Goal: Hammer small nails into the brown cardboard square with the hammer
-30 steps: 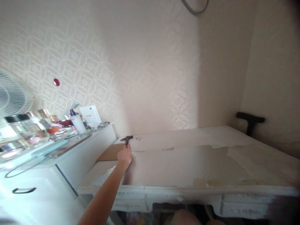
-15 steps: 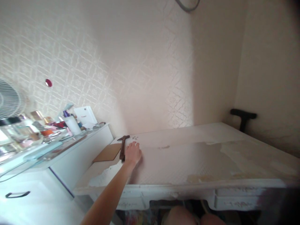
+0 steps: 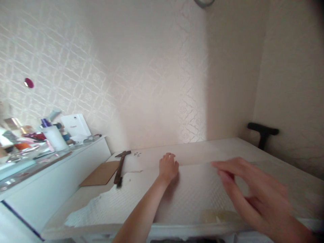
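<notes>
1. Desktop [image 3: 192, 152] spreads across the scene before the person, with the left hand [image 3: 168, 168] at its middle; those fingers are loosely bent, and their undersides are hidden, so I cannot tell whether they grip anything.
2. Raised over the near right part, the right hand [image 3: 265, 199] has thumb and forefinger tips close together; blur makes it impossible to tell whether something small sits between them.
3. Good handling, I judge, means a light left touch, clear of the torn textured covering [image 3: 111, 202], whose edge could lift, and a steady right pinch (small things slip easily from fingertips).
4. Farther left, a hammer [image 3: 120, 165] lies along the right edge of a brown board [image 3: 100, 173]. Small dark pieces [image 3: 137, 154] lie loose near its head; a knock could scatter them.
5. On the cabinet [image 3: 63, 182] at left stand containers: a whitish bottle [image 3: 56, 138] with a purple top, contents unclear, and a white box-like thing [image 3: 76, 125] behind it, its inside unseen.
</notes>
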### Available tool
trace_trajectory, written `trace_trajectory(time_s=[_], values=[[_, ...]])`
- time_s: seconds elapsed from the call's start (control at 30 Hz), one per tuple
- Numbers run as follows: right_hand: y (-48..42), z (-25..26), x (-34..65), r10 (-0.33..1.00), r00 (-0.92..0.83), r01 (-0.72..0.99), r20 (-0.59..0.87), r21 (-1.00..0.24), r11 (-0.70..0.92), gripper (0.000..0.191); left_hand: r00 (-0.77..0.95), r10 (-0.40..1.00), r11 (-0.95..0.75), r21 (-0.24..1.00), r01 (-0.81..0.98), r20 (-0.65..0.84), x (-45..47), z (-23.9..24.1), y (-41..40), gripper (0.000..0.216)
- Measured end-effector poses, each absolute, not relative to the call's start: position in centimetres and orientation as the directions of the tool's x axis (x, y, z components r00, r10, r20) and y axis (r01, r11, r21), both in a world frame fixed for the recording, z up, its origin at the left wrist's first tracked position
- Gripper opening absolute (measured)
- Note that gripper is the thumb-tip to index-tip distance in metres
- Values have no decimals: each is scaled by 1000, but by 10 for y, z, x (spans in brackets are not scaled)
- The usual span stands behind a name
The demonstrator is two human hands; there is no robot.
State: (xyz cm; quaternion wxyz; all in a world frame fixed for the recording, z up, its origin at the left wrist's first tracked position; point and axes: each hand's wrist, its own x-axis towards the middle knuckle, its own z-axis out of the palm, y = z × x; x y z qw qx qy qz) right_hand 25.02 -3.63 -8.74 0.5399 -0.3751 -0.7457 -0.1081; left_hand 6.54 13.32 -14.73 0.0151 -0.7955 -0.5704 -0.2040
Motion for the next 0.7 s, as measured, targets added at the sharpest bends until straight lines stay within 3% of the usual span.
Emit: trace_trajectory(time_s=[0.07, 0.13, 0.23, 0.37, 0.57, 0.7], values=[[17, -90, 246, 526, -79, 737, 847, -306, 603, 24, 270, 909, -353, 243, 904, 318, 83, -147, 139, 36], [72, -105, 247, 703, 6, 831, 711, -395, 393, 26, 283, 913, -361, 259, 896, 294, 98, -148, 145, 37], [133, -139, 251, 899, 33, 953, 436, -284, 103, 39, 309, 914, -375, 253, 892, 265, 113, -154, 154, 38], [160, -172, 252, 939, 8, 972, 343, -225, 74, 42, 323, 918, -373, 223, 900, 231, 119, -162, 162, 40], [160, -180, 257, 974, -88, 981, 207, -151, 121, 46, 356, 915, -392, 205, 897, 190, 120, -168, 160, 45], [163, -181, 261, 971, -110, 971, 213, -187, 151, 45, 363, 914, -397, 216, 892, 182, 120, -159, 158, 40]])
